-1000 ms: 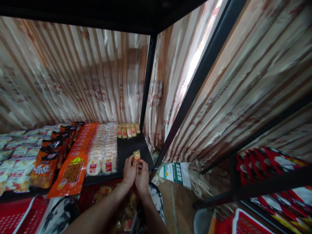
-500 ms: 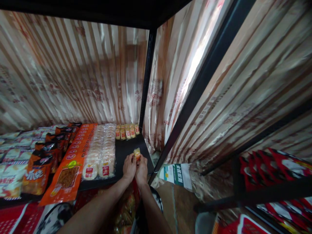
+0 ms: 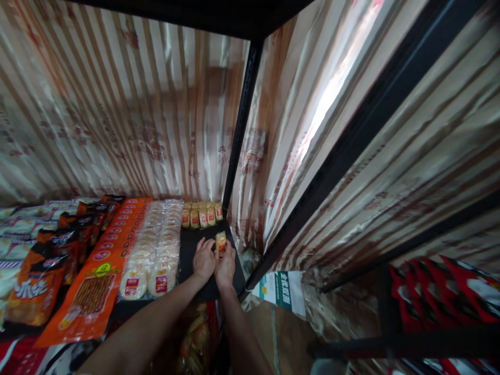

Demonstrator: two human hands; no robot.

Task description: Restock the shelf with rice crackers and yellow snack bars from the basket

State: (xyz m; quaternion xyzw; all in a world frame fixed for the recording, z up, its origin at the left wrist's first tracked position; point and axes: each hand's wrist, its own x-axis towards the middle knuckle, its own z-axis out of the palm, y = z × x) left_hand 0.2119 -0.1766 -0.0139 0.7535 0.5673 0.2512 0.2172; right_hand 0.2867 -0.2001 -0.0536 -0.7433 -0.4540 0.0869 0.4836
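Packet [image 3: 221, 240] juts from right grip [image 3: 225, 265], pinched near its base; left grip [image 3: 204, 259] alongside, hold unclear

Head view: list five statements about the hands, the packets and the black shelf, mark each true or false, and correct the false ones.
1. The right hand holds a small yellow plastic-wrapped packet. True.

2. A long, flat, orange plastic pack lies left of the clear-wrapped rows of round, pale crackers in the picture. True.

3. The left hand rests on the orange plastic pack. False: it is right beside the small yellow plastic-wrapped packet.

4. A straight black post rises at the back corner of the flat black shelf. True.

5. The group of small yellow packets stands at the shelf's front edge. False: it stands at the back, next to the post.
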